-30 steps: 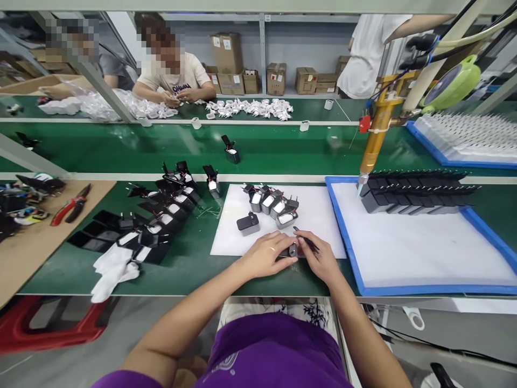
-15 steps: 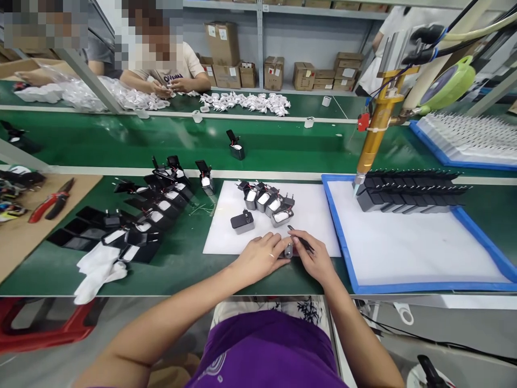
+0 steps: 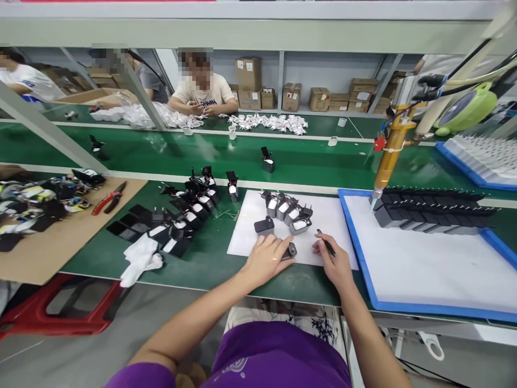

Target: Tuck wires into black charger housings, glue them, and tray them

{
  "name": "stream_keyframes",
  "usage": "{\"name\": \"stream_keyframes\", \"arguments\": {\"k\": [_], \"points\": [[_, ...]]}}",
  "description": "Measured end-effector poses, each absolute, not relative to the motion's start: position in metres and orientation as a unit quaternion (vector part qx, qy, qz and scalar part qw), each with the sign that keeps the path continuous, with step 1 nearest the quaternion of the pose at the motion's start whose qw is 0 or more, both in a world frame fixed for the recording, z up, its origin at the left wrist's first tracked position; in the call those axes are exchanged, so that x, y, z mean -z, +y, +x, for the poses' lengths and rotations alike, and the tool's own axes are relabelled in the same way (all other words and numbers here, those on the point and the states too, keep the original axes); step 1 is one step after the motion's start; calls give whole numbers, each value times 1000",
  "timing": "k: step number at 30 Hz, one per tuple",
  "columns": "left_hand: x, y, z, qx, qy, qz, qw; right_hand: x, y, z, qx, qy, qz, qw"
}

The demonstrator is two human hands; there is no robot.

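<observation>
My left hand [image 3: 269, 257] is closed over a dark power adapter [image 3: 291, 250] at the front of the white sheet [image 3: 244, 231]. Most of that adapter is hidden under the fingers; its rounded end shows on the right. Black tweezers [image 3: 326, 242] are gripped in my right hand [image 3: 333, 261], a short way to the right of the adapter and apart from it. A closed adapter [image 3: 264, 226] lies just beyond my left hand. Several adapters [image 3: 285, 209] with raised lids, white inside, stand in a slanted row behind it.
Left are open adapters [image 3: 194, 213], white gloves [image 3: 139, 258] and red-black pliers [image 3: 109, 199]. A blue-edged tray [image 3: 428, 269] at right holds rows of housings [image 3: 428, 213] under a gold dispenser [image 3: 391, 153]. Across the green conveyor [image 3: 202, 153], a co-worker [image 3: 204, 97] handles white parts.
My right hand has drawn the tweezers away from the adapter, to the right. My left hand keeps its hold. The camera view has tilted up and turned left.
</observation>
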State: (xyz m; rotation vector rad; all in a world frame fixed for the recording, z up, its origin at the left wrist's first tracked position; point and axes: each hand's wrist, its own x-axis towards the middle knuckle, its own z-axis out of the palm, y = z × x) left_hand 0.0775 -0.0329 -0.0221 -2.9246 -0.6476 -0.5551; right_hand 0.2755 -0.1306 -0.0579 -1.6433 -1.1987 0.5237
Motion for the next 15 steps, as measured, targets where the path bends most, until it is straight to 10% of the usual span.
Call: {"name": "stream_keyframes", "arguments": {"k": [7,15], "points": [[30,-12,53,220,-303,-920,114,70,-122,282,36,-531,-766,361],[29,-5,49,321,-306,-895,-50,66,-124,277,106,-536,-794,267]]}}
